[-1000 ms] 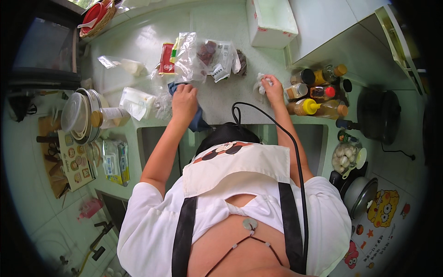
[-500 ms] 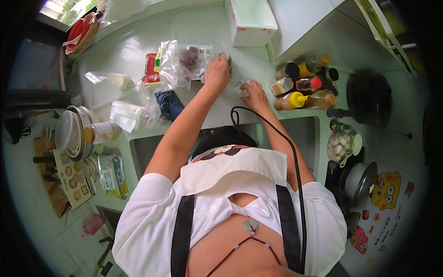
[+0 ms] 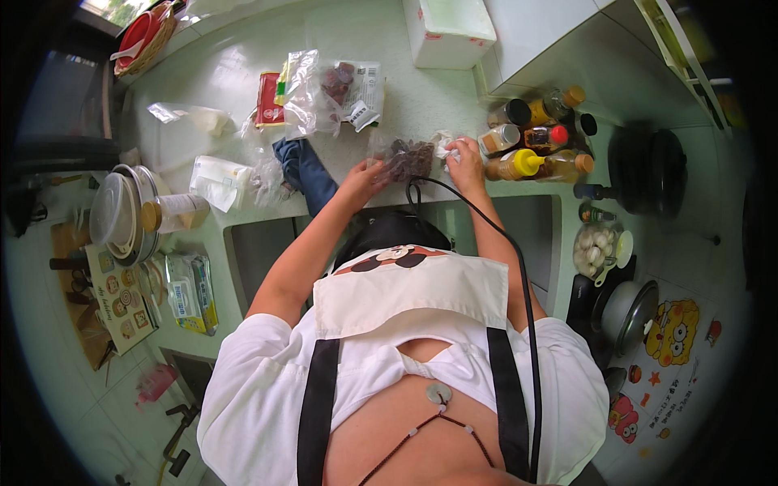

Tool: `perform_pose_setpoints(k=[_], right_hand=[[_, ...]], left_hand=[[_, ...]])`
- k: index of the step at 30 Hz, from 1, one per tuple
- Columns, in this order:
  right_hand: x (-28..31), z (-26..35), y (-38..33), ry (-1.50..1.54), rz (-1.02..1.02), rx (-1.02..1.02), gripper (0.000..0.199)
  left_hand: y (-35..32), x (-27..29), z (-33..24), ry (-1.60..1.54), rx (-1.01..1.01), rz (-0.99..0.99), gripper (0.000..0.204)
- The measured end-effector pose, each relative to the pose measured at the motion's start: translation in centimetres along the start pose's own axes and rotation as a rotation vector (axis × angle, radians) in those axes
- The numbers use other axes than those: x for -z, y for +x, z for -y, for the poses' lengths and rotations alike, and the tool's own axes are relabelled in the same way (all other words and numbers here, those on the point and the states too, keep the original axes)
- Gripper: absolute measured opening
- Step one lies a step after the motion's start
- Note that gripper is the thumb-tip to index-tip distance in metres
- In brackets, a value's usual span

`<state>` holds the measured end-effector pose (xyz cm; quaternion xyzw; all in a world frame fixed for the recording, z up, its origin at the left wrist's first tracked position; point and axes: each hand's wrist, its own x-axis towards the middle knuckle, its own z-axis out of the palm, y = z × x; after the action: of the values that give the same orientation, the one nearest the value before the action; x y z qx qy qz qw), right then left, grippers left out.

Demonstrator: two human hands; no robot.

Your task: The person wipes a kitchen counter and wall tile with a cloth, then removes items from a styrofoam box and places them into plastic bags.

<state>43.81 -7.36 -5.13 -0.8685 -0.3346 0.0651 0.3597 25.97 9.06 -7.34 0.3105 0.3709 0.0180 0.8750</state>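
A clear plastic bag of dark brown pieces [image 3: 411,160] lies at the counter's near edge, just in front of me. My left hand [image 3: 364,185] has its fingers closed on the left side of this bag. To the right of it, my right hand [image 3: 465,168] grips a crumpled white tissue [image 3: 442,144], close to the bag's right side. What the brown pieces are is too small to make out. Farther back lie a clear bag with dark red pieces [image 3: 335,81], a red packet [image 3: 270,99] and a crumpled blue cloth [image 3: 305,172].
Sauce and spice bottles [image 3: 519,164] crowd the counter to the right, beneath a white foam box [image 3: 450,36] farther back. A white packet [image 3: 220,183] and stacked bowls [image 3: 130,215] stand left. A black cable [image 3: 486,215] hangs across my right forearm.
My left hand has come back toward me from beside the far packages, bringing the bag of brown pieces to the near edge. My right hand has shifted slightly right with the tissue.
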Motion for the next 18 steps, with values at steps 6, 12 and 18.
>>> perform_pose_setpoints(k=[6, 12, 18], right_hand=[[1.3, 3.7, 1.9, -0.011, -0.082, 0.168, 0.016], [-0.6, 7.2, 2.4, 0.043, 0.192, 0.469, 0.02], [-2.0, 7.9, 1.4, -0.06, 0.342, 0.657, 0.025]], left_hand=[[-2.2, 1.1, 0.2, 0.322, -0.166, -0.209, 0.031], [-2.4, 3.2, 1.8, 0.291, -0.202, -0.345, 0.02], [-0.2, 0.6, 2.2, 0.295, -0.144, -0.182, 0.015]])
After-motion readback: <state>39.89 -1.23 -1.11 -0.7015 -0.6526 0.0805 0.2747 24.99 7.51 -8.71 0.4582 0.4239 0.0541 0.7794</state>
